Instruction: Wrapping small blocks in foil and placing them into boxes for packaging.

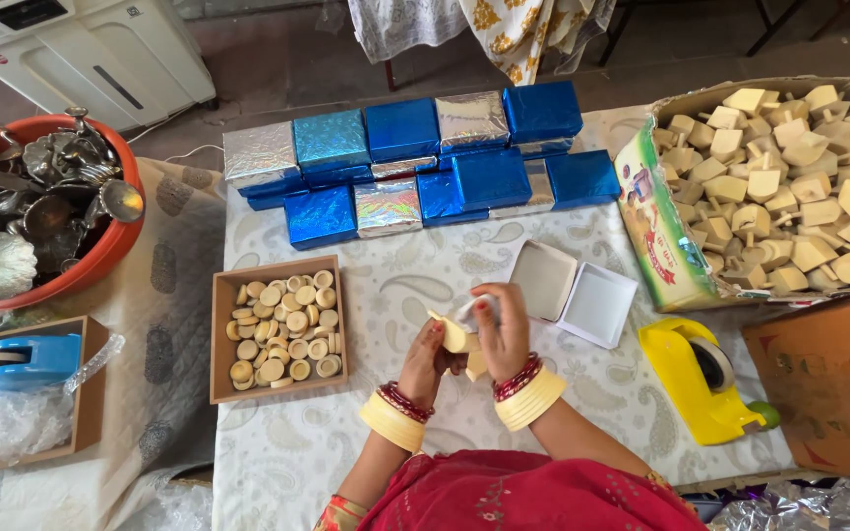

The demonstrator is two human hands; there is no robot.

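Note:
My left hand (426, 359) and my right hand (504, 329) meet over the middle of the table, both gripping a small pale wooden piece (456, 336). The fingers close around it, so its full shape is partly hidden. A brown tray of small round wooden discs (284, 324) lies just left of my left hand. An open white small box (573, 292) sits just right of my right hand.
Blue and silver foil-wrapped boxes (415, 162) are stacked at the back. A carton of pale wooden pieces (784, 187) stands at right, a yellow tape dispenser (705, 379) below it. At left are an orange tub of metal items (51, 211) and a blue tape dispenser (17, 359).

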